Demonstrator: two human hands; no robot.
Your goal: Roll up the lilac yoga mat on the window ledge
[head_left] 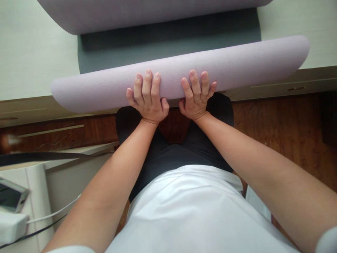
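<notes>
A wide pale-purple mat (pixel 237 63) with a dark grey-green underside (pixel 168 40) lies across the pale table. Its near end curves over along the table's front edge, and its far part bends up at the top of the view. My left hand (pixel 149 95) rests on the near curved part, fingers spread over the purple surface and thumb to the right. Just right of the middle, my right hand (pixel 196 95) presses on the same curved part, its fingers also apart and its thumb to the left. A gap separates the two hands.
The pale table (pixel 31 52) spans the far side. At the lower left, a light cabinet (pixel 40 196) holds a phone (pixel 12 195) and a white charger (pixel 12 226) with cables. Brown wooden floor (pixel 276 123) shows below the table.
</notes>
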